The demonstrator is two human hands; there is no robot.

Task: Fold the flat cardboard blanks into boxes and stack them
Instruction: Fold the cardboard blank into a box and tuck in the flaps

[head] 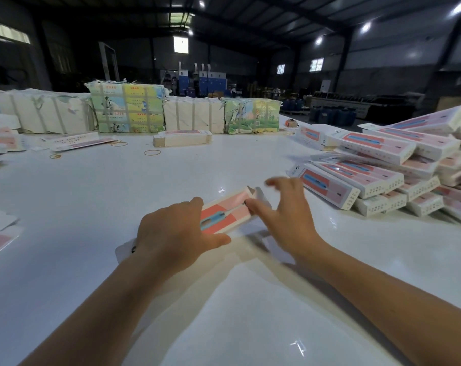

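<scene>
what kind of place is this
Most likely a packaging workshop or warehouse floor. A long white table carries strapped bundles of flat blanks, a heap of folded pink boxes sits to the right, and a dim hall with a metal roof lies behind.

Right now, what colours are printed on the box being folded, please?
Coral and pale pink with a blue stripe on the box, head view.

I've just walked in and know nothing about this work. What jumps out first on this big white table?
Dead centre, the left hand grips a pink-and-coral box while the right hand works at its far end flap with spread fingers. To the right sits a sprawling pile of finished boxes. Along the far edge stand strapped paper bundles, with loose rubber bands on the table.
</scene>
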